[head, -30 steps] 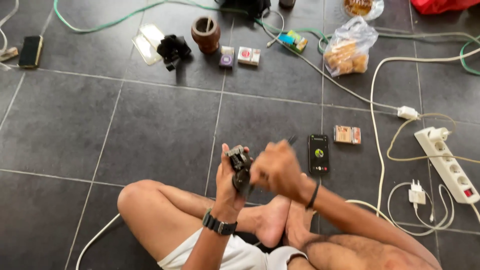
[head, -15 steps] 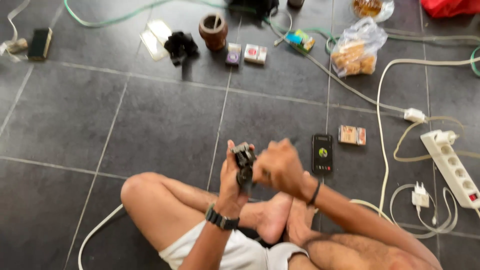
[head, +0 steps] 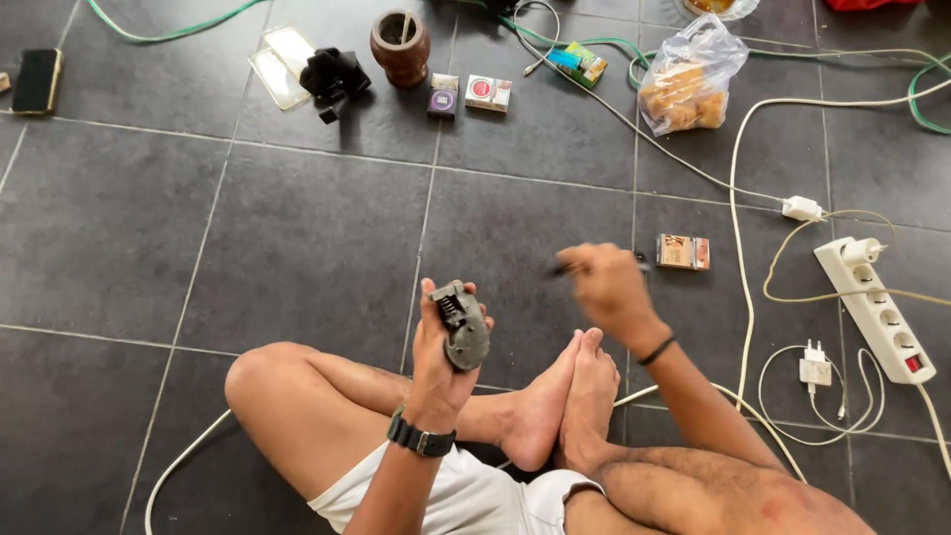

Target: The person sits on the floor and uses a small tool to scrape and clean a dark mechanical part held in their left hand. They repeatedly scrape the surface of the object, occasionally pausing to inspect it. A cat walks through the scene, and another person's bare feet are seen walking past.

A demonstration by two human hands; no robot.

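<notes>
Dark tiled floor (head: 297, 228); left hand (head: 436, 362) raised, fingers gripping grey gadget (head: 462, 324); right hand (head: 606, 287) outstretched, blurred, seemingly pinching thin tool (head: 567, 268).

Dark grey floor tiles (head: 149, 228), a grey gadget (head: 462, 327), white power strip (head: 877, 307), green cable (head: 168, 20), black wristwatch (head: 421, 438).

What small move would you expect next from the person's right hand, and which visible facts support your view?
Probably bring the right hand with its thin tool back to the small grey device. The left hand holds that device upright with its open, ribbed top exposed, while the right hand is off to the side.
</notes>
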